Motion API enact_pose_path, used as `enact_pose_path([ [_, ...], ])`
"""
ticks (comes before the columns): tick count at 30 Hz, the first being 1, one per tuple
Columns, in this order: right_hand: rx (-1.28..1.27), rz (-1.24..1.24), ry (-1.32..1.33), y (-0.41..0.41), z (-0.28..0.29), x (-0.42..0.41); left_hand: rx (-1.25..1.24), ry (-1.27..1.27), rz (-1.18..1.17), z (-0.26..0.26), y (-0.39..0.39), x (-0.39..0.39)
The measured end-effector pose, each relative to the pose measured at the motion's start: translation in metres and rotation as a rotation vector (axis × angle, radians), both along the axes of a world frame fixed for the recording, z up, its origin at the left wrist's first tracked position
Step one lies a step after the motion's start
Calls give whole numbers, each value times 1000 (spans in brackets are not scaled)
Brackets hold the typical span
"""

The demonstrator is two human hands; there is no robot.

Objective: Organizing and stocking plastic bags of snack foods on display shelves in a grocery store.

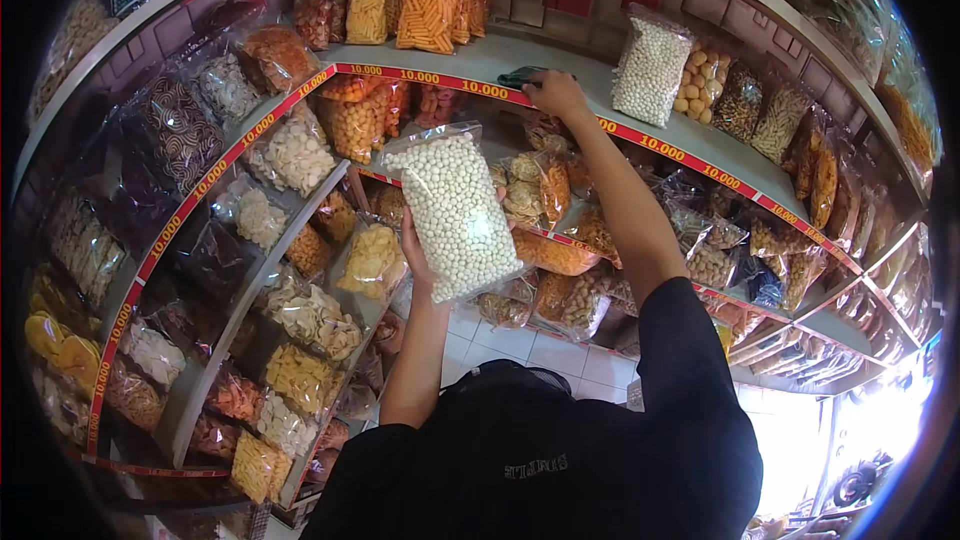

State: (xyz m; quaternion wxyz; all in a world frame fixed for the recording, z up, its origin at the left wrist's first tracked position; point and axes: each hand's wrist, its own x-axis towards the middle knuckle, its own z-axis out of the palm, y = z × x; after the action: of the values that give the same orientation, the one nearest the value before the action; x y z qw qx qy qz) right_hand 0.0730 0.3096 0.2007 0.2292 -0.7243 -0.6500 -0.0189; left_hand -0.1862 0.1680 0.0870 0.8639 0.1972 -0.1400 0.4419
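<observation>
My left hand [418,244] holds up a clear plastic bag of small white ball-shaped snacks [459,214] in front of the shelves, its thumb and fingers at the bag's sides. My right hand [556,94] reaches to the upper shelf [480,56] and grips a dark green cloth [521,76] at its front edge, just above the red price strip [420,77]. On that shelf, right of my hand, stands a similar bag of white balls [651,67].
Orange stick snacks [429,9] in bags stand on the upper shelf's left part. Bagged round tan snacks [703,82] stand on its right. Side shelves hold bagged crackers [292,154]. Lower shelves carry more packets [540,187]. White floor tiles [555,352] show below; bright daylight enters at lower right.
</observation>
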Motion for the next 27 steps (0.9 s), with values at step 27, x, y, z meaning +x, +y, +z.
enact_pose_path([
  [27, 447, 354, 173, -169, 5, -120, -63, 474, 272, 4, 31, 17],
])
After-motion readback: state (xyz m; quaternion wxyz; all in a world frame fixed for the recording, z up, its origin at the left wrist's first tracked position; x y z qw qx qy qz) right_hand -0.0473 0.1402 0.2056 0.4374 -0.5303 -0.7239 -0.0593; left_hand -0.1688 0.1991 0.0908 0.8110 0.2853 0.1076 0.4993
